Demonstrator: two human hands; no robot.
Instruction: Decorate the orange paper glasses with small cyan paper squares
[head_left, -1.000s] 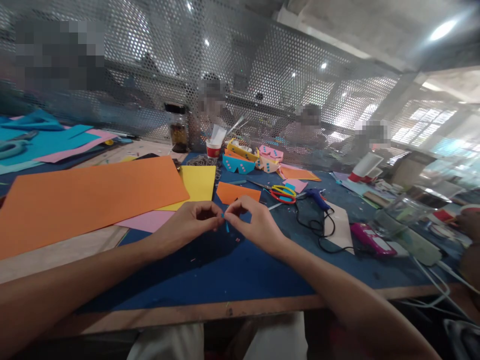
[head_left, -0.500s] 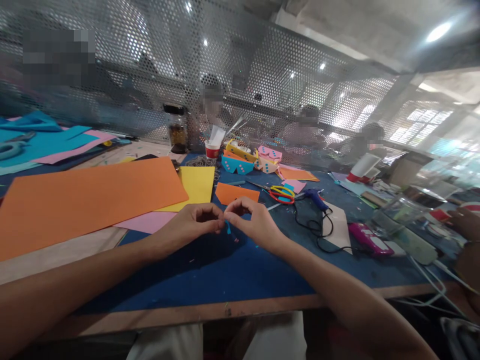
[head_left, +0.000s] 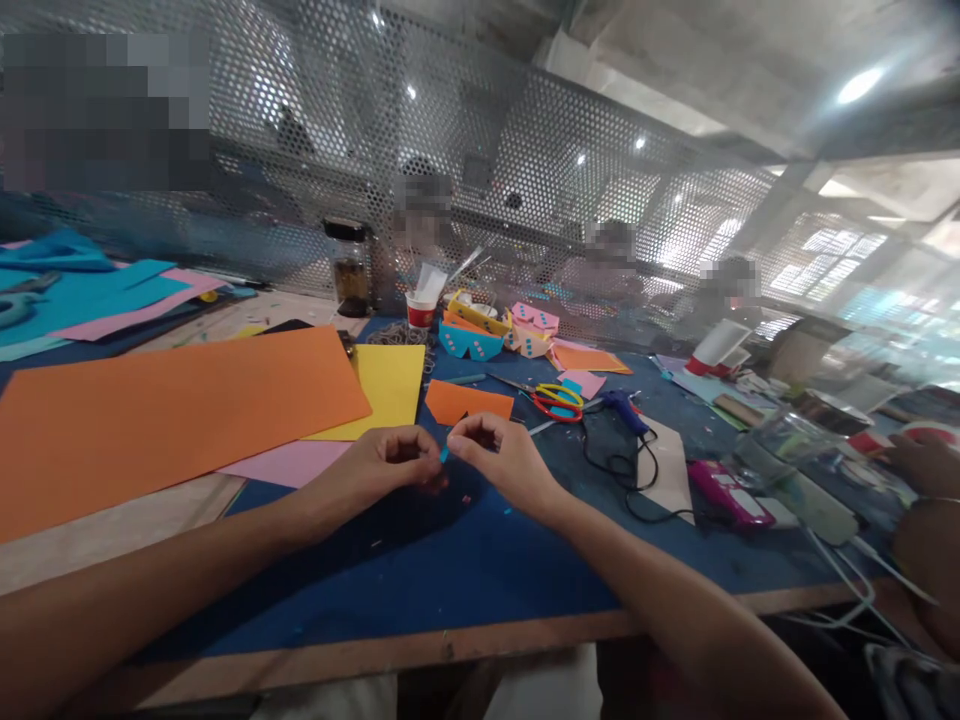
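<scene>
Both hands meet above the dark blue tabletop (head_left: 420,590), fingertips nearly touching. Between them shows a tiny blue paper piece (head_left: 445,454). My left hand (head_left: 394,465) is closed in a pinch on one side of it. My right hand (head_left: 502,455) pinches from the other side, thumb against forefinger. Just beyond the fingers lies a folded orange paper piece (head_left: 457,400) with a notch in its front edge. Scissors (head_left: 559,400) with red and yellow handles rest behind the right hand. Small paper scraps (head_left: 466,498) dot the table under the hands.
Large orange sheet (head_left: 172,410) and yellow sheet (head_left: 394,385) lie left. Paper glasses (head_left: 471,340), a red-and-white cup (head_left: 420,308) and a lidded jar (head_left: 349,268) stand behind. Right are a blue glue gun (head_left: 624,410), its cord, a magenta packet (head_left: 727,490) and another person's hand (head_left: 930,465).
The blue piece, hanging below the fingers before, now sits between the two hands' fingertips. The camera view has tilted slightly; the hands stay close together.
</scene>
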